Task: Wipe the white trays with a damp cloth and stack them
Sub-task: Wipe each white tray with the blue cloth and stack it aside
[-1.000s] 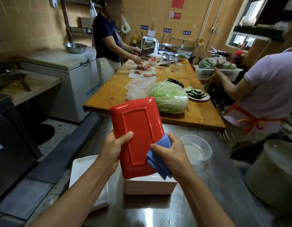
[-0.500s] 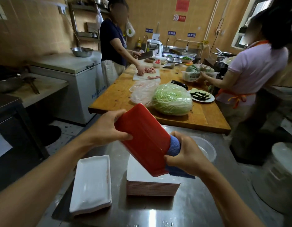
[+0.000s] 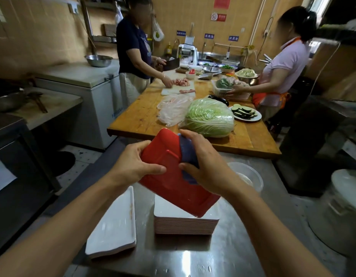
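I hold a tray (image 3: 173, 184) tilted in the air, its red underside facing me. My left hand (image 3: 135, 162) grips its left edge, thumb across the red face. My right hand (image 3: 205, 164) grips a blue damp cloth (image 3: 188, 154) and presses it against the tray's right side. Right below the tray stands a tall stack of white trays (image 3: 185, 222) on the steel counter (image 3: 193, 260). To its left lies a low stack of white trays (image 3: 115, 228).
A clear plastic tub of water (image 3: 249, 174) sits behind my right wrist. Beyond it is a wooden table (image 3: 139, 116) with a cabbage (image 3: 209, 116), a plastic bag and a plate of sliced vegetables. Two people work there. A large white pot (image 3: 341, 212) stands at the right.
The red-backed tray has turned and tilted further in my hands. My right hand with the cloth slid from the tray's lower right edge up to its upper right part.
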`<act>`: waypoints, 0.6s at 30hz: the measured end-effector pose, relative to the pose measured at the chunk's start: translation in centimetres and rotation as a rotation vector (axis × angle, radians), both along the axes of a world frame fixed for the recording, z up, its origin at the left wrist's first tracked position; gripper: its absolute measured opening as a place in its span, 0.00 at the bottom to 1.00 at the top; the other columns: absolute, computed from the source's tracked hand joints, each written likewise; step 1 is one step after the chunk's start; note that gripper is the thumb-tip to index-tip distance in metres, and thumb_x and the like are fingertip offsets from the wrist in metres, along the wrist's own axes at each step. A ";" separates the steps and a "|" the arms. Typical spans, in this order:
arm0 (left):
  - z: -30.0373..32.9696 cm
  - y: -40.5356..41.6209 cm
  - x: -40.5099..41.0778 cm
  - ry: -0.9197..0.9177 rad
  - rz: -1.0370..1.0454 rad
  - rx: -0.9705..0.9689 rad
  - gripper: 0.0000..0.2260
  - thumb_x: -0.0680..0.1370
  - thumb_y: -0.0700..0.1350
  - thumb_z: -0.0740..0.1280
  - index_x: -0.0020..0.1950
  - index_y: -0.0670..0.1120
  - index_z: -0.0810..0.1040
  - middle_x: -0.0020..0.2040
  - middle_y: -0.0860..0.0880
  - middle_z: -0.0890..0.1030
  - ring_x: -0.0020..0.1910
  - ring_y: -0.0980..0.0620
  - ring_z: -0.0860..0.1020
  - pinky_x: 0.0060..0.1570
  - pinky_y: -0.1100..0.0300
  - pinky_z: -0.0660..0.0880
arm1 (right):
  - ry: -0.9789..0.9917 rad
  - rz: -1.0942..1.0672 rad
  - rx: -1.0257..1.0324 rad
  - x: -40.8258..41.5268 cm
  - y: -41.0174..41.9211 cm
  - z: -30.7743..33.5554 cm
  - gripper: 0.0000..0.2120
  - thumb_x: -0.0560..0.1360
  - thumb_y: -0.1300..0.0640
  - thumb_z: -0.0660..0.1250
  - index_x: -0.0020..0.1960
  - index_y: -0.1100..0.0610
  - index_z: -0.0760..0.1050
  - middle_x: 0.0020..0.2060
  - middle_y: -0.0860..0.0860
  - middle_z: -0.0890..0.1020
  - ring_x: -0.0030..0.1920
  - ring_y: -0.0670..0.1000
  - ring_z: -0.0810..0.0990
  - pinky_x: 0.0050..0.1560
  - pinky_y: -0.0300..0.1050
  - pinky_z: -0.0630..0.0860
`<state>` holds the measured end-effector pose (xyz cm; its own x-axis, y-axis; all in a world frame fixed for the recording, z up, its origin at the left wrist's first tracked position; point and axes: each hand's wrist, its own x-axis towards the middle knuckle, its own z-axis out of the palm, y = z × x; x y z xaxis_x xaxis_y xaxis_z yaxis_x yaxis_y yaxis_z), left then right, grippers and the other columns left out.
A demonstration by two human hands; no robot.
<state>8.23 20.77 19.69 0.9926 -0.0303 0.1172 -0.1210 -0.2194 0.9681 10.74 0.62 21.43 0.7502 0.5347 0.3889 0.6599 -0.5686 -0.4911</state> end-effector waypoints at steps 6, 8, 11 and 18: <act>-0.5 0.8 -0.9 0.058 0.100 -0.185 0.19 0.63 0.35 0.76 0.51 0.48 0.79 0.44 0.46 0.85 0.41 0.47 0.84 0.35 0.59 0.80 | -0.225 -0.140 -0.113 0.5 0.0 -2.4 0.28 0.76 0.47 0.62 0.72 0.57 0.62 0.59 0.56 0.72 0.56 0.54 0.69 0.59 0.48 0.67; -0.8 1.5 -1.0 0.094 0.140 -0.256 0.21 0.60 0.40 0.76 0.52 0.47 0.79 0.44 0.46 0.85 0.42 0.47 0.84 0.36 0.57 0.80 | -0.207 -0.197 -0.118 0.7 -1.4 -3.2 0.28 0.75 0.45 0.59 0.71 0.56 0.63 0.58 0.55 0.73 0.55 0.54 0.69 0.59 0.48 0.66; -1.4 1.5 -1.0 0.154 0.164 -0.331 0.21 0.58 0.41 0.75 0.51 0.47 0.80 0.43 0.47 0.85 0.41 0.48 0.84 0.34 0.59 0.79 | -0.146 -0.202 -0.050 1.1 -2.7 -3.8 0.27 0.75 0.46 0.57 0.71 0.54 0.63 0.61 0.52 0.72 0.59 0.51 0.66 0.62 0.45 0.64; -1.7 1.0 0.1 0.342 0.266 -0.624 0.13 0.68 0.37 0.71 0.51 0.46 0.79 0.44 0.44 0.84 0.40 0.45 0.82 0.32 0.54 0.80 | -0.263 -0.184 -0.031 0.4 -2.3 -4.6 0.29 0.78 0.46 0.52 0.75 0.56 0.54 0.75 0.53 0.56 0.76 0.54 0.51 0.75 0.49 0.48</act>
<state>8.28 21.72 17.96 0.9413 0.1861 -0.2817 0.1887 0.4018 0.8961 11.14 -1.66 16.85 0.7116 0.4137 0.5679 0.6462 -0.7025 -0.2981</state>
